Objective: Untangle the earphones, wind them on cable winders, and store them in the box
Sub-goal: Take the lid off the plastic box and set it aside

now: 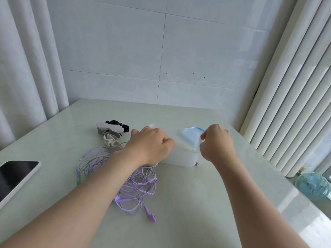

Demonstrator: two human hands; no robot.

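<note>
1. the left hand (152,145) rests on the left end of the translucent box (180,156), fingers curled down over it as if to steady it. the fingertips themselves are hidden.
2. the right hand (217,142) pinches the edge of the bluish lid (189,136), which stands tilted up off the box, so the box looks part-way open.
3. the earphones (136,192) lie in a purple tangle on the table (197,203), just in front of the box and partly under the left forearm. none is wound yet.
4. the cable winders (112,133) sit in a small heap behind the tangle, left of the box.
5. as i judge it, the cords are light, thin and limp, and will snag if pulled hard. better to take a plug or an earbud, the stiff ends, and draw it out loop by loop.
6. the box looks light and may slide on the glossy top, so a steadying hand helps.
7. a dark-screened tablet (16,176) lies at the table's left edge.
</note>
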